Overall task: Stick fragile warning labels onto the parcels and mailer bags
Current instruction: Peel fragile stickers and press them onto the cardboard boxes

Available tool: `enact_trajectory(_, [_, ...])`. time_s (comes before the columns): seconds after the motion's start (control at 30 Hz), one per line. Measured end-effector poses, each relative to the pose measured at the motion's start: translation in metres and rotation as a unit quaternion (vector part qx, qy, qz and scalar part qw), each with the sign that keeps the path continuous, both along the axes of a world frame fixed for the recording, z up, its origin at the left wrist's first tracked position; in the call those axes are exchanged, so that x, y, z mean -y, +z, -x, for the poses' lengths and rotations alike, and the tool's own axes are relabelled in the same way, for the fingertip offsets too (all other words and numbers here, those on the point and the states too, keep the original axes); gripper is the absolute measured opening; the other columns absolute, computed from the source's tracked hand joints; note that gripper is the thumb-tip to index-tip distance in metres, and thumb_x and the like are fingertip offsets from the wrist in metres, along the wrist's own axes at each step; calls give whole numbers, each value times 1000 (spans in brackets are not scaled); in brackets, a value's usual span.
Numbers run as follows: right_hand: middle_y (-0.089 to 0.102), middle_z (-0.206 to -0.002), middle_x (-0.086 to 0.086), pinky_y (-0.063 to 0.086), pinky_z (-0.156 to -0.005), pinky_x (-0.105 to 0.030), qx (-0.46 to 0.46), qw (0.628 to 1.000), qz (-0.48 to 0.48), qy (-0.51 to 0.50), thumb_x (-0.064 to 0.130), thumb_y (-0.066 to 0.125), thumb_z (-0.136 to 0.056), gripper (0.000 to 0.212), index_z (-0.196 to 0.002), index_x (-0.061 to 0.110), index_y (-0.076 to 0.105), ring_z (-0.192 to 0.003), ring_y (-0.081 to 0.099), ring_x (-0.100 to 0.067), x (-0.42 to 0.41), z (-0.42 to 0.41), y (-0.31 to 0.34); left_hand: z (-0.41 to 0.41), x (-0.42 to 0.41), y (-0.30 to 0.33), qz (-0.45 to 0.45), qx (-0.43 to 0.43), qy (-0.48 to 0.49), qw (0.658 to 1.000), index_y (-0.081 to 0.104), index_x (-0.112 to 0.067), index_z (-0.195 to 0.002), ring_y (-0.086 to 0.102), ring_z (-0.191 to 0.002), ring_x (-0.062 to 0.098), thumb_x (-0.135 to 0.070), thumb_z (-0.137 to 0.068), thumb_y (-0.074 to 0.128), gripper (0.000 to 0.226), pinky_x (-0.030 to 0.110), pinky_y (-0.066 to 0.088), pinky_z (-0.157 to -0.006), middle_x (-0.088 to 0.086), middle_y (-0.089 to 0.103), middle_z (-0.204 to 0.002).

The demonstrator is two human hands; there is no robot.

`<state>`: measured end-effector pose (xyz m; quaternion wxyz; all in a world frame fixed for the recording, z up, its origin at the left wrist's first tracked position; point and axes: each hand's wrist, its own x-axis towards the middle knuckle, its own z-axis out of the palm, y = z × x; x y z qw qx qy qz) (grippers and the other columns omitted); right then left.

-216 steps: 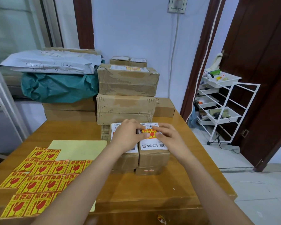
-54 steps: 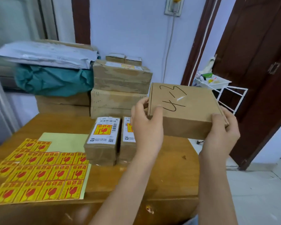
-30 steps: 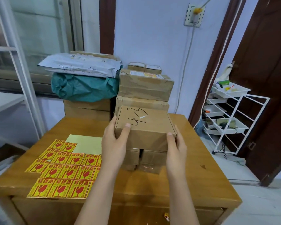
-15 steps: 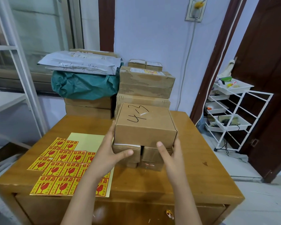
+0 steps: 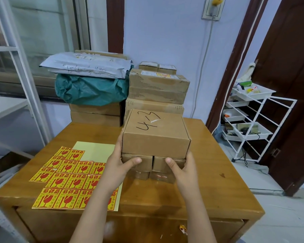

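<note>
hands [image 5: 119, 165] [image 5: 181, 168] clamp small parcels [image 5: 137, 162] under big box [image 5: 156, 135]; box flat, marked top up.

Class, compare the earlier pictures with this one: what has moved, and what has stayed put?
The box marked 4-13, earlier carried in the air, now sits on the two small labelled parcels. The left hand and right hand shifted their grip to those parcels. The label sheet stayed put.
</note>
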<state>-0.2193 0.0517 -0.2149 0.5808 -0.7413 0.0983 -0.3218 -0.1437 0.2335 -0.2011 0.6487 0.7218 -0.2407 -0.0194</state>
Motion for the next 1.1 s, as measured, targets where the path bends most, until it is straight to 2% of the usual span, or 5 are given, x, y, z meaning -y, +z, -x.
enact_trajectory(0.17, [46, -140, 6, 41, -107, -40, -17, 999, 12, -37, 77, 62, -62, 102, -144, 23, 33, -129, 43, -8, -8, -4, -6, -2, -2, 0, -17, 20, 29, 999, 19, -42, -145, 48, -103, -22, -78, -54, 66, 109, 3, 46, -76, -35, 49, -119])
enact_trajectory(0.4, [27, -154, 7, 29, -115, -43, -38, 998, -10, -41, 82, 57, -62, 113, -152, 28, 16, -142, 26, -11, -12, -4, -23, 2, 5, -11, -51, -7, 82, 995, 32, -26, -142, 50, -111, 10, -62, -68, 60, 87, 14, 45, -80, -12, 51, -122])
enact_trajectory(0.67, [47, -142, 6, 43, -105, -47, -66, 996, -52, 5, 77, 71, -57, 111, -146, 28, 27, -130, 45, -13, -4, -2, -37, 6, 5, -15, -70, -12, 72, 995, 33, -29, -137, 49, -112, 8, -51, -63, 70, 86, 14, 45, -83, -13, 50, -123])
enact_trajectory(0.83, [45, -142, 5, 39, -108, -45, -117, 993, 5, 32, 53, 82, -60, 107, -146, 29, 24, -131, 42, -14, 11, 1, -43, 6, 2, -23, -113, 9, 68, 991, 27, -30, -141, 46, -123, 14, -36, -62, 85, 98, 38, 48, -100, -7, 46, -136])
enact_trajectory(1.1, [55, -129, 6, 44, -94, -17, -124, 991, 41, 15, 0, 73, -76, 79, -143, 21, 36, -117, 51, -5, 31, -1, -45, 8, 6, -26, -141, 35, 107, 984, 25, -24, -145, 38, -123, 7, -6, -73, 79, 92, 25, 40, -100, -3, 39, -141])
